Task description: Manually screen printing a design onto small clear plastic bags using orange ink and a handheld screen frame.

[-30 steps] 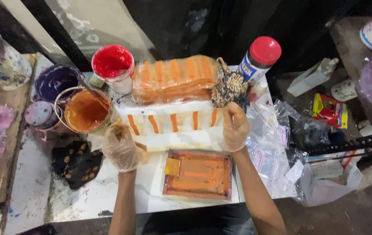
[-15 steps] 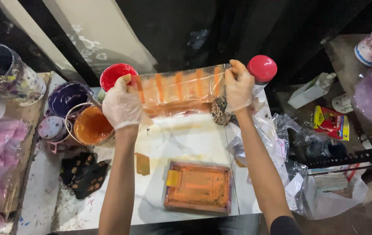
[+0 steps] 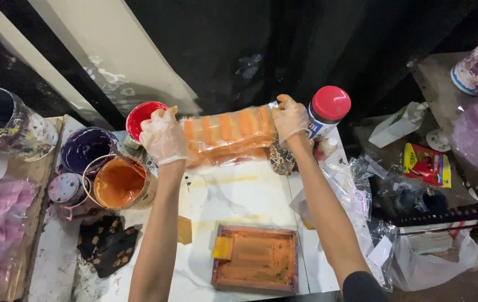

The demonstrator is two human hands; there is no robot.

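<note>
Both my hands wear thin clear gloves. My left hand [image 3: 163, 136] grips the left end of a clear plastic sheet with orange stripes [image 3: 229, 134], and my right hand [image 3: 289, 117] grips its right end. I hold the sheet over a stack of similar orange-striped sheets at the far edge of the white, paint-stained table [image 3: 239, 196]. Near the table's front edge lies a wooden printing frame [image 3: 256, 258] stained orange, with a small yellow scraper [image 3: 223, 248] at its left side.
An orange paint bucket [image 3: 119, 183], a purple one [image 3: 84, 150], a red one [image 3: 141, 118] and a small lidded tub [image 3: 64, 188] crowd the left. A red-capped bottle [image 3: 327, 110] stands right of my right hand. Dark rags [image 3: 107, 244] lie front left; plastic bags [image 3: 418, 246] pile at right.
Both hands have carried the striped sheet from the middle of the table away to the stack at the far edge. The frame has stayed where it was.
</note>
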